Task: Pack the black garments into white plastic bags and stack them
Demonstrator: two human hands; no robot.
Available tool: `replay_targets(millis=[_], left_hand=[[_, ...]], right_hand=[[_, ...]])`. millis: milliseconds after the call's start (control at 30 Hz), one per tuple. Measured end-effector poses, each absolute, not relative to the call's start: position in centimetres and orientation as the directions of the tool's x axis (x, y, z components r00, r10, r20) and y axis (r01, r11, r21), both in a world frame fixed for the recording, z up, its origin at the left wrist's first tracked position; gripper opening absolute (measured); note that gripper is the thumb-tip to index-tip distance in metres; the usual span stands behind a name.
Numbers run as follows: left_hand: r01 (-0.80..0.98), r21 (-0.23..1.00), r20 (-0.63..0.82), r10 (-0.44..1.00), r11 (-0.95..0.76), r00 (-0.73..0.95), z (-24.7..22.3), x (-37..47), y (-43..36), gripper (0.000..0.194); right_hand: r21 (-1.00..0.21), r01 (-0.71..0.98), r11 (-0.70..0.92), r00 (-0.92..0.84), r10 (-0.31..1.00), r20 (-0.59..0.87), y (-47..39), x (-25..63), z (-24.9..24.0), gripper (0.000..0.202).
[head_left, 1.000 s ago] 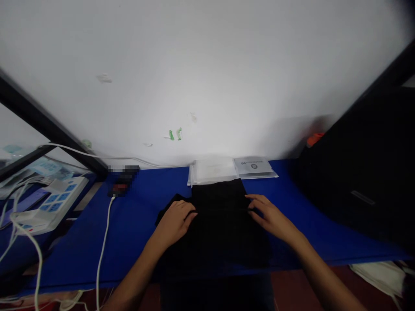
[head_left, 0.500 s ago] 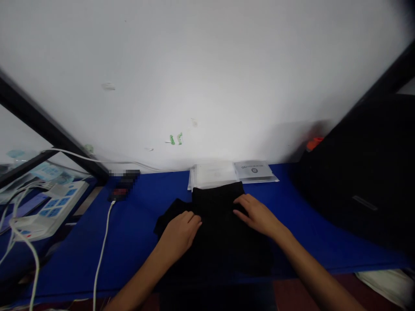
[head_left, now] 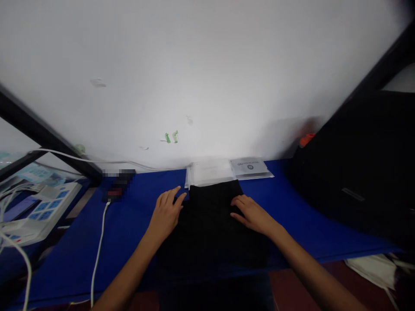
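A black cloth garment [head_left: 210,220] lies folded on the blue-covered table [head_left: 129,233], its straight top edge toward the wall. What kind of garment it is I cannot make out. At its left edge is my left hand [head_left: 167,211], fingers spread and stretched forward. My right hand [head_left: 251,211] rests on the right side of the cloth, thumb and fingers apart. Flat plastic packages, one white [head_left: 212,172] and one grey with print [head_left: 251,167], lie just beyond the garment's top edge.
A large black object [head_left: 353,172] stands at the right, with something orange [head_left: 306,139] behind it. On the left are a dark device [head_left: 119,185] with a white cable [head_left: 99,250] and a white power strip [head_left: 48,214]. A white wall [head_left: 207,77] rises behind the table.
My left hand has moved left and forward, from lying on the cloth to its left edge, and its fingers have spread. The garment's left flap no longer sticks out. My right hand stays nearly in place.
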State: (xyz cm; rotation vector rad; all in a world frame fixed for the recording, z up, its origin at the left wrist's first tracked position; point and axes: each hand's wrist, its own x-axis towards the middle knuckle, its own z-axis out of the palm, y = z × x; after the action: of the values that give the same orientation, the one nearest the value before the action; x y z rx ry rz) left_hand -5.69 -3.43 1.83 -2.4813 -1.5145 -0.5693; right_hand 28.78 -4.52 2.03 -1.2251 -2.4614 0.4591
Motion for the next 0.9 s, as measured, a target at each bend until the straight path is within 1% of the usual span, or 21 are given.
replay_targets(millis=[100, 167, 267, 300, 367, 433, 500, 533, 600, 633, 667, 700, 733, 767, 800, 833, 867, 900], left_hand=[[0.883, 0.07, 0.429, 0.813, -0.465, 0.394, 1.7, -5.7, -3.4, 0.027], [0.865, 0.088, 0.432, 0.801, -0.494, 0.414, 1.6, -5.7, -3.4, 0.022], [0.8, 0.13, 0.373, 0.777, -0.586, 0.508, 1.6, -5.3, -3.9, 0.024], [0.778, 0.153, 0.348, 0.77, -0.609, 0.535, 1.7, -5.1, -4.2, 0.022], [0.749, 0.2, 0.327, 0.764, -0.631, 0.557, 2.4, -5.0, -5.0, 0.014], [0.738, 0.233, 0.33, 0.765, -0.633, 0.553, 3.6, -5.2, -6.3, 0.013], [0.717, 0.274, 0.317, 0.764, -0.641, 0.562, 5.1, -5.6, -8.0, 0.011], [0.696, 0.31, 0.286, 0.761, -0.648, 0.582, 5.9, -5.8, -9.0, 0.008], [0.639, 0.407, 0.161, 0.74, -0.653, 0.653, 7.0, -6.0, -10.6, 0.007], [0.625, 0.45, 0.094, 0.73, -0.638, 0.677, 7.2, -6.0, -11.1, 0.012], [0.627, 0.478, 0.04, 0.729, -0.615, 0.684, 7.2, -6.0, -11.5, 0.018], [0.645, 0.489, 0.004, 0.741, -0.587, 0.671, 7.0, -5.9, -11.6, 0.022], [0.673, 0.485, -0.008, 0.767, -0.559, 0.642, 6.7, -5.7, -11.6, 0.024], [0.703, 0.47, -0.002, 0.796, -0.534, 0.605, 6.2, -5.6, -11.4, 0.024], [0.729, 0.448, 0.018, 0.82, -0.517, 0.572, 5.6, -5.4, -11.1, 0.021], [0.745, 0.426, 0.043, 0.834, -0.513, 0.55, 5.1, -5.3, -10.8, 0.018], [0.753, 0.403, 0.07, 0.838, -0.521, 0.542, 4.5, -5.1, -10.5, 0.022], [0.755, 0.381, 0.097, 0.835, -0.535, 0.542, 4.0, -5.0, -10.3, 0.03]], right_hand=[[-0.445, 0.694, 0.566, -0.552, 0.815, 0.177, -4.5, 29.0, 1.9, 0.013], [-0.457, 0.691, 0.56, -0.544, 0.819, 0.182, -4.4, 29.0, 1.8, 0.011], [-0.476, 0.677, 0.562, -0.547, 0.816, 0.186, -4.3, 29.1, 1.8, 0.011], [-0.485, 0.668, 0.565, -0.551, 0.813, 0.189, -4.3, 29.1, 2.0, 0.011], [-0.512, 0.651, 0.561, -0.556, 0.811, 0.181, -4.7, 29.4, 2.7, 0.012], [-0.558, 0.638, 0.531, -0.555, 0.819, 0.145, -5.7, 29.8, 3.9, 0.012], [-0.633, 0.616, 0.469, -0.551, 0.831, 0.08, -7.0, 30.4, 5.2, 0.013], [-0.689, 0.592, 0.419, -0.555, 0.831, 0.029, -7.6, 30.7, 5.6, 0.015], [-0.825, 0.505, 0.252, -0.559, 0.825, -0.09, -8.0, 31.1, 5.9, 0.02], [-0.885, 0.445, 0.138, -0.537, 0.832, -0.14, -7.7, 31.4, 5.6, 0.023], [-0.931, 0.365, -0.001, -0.478, 0.858, -0.188, -7.0, 31.6, 5.1, 0.025], [-0.955, 0.271, -0.118, -0.377, 0.9, -0.218, -5.9, 31.8, 4.5, 0.028], [-0.961, 0.156, -0.228, -0.227, 0.939, -0.26, -4.5, 32.0, 3.7, 0.028], [-0.943, 0.006, -0.333, -0.038, 0.942, -0.333, -2.9, 32.3, 2.9, 0.028], [-0.935, -0.056, -0.35, 0.039, 0.935, -0.352, -1.2, 32.6, 2.2, 0.026], [-0.929, -0.094, -0.359, 0.074, 0.928, -0.366, 0.4, 32.9, 1.6, 0.023], [-0.923, -0.134, -0.36, 0.112, 0.92, -0.375, 1.9, 33.2, 1.1, 0.021], [-0.924, -0.163, -0.346, 0.143, 0.918, -0.369, 3.1, 33.4, 0.7, 0.019]])
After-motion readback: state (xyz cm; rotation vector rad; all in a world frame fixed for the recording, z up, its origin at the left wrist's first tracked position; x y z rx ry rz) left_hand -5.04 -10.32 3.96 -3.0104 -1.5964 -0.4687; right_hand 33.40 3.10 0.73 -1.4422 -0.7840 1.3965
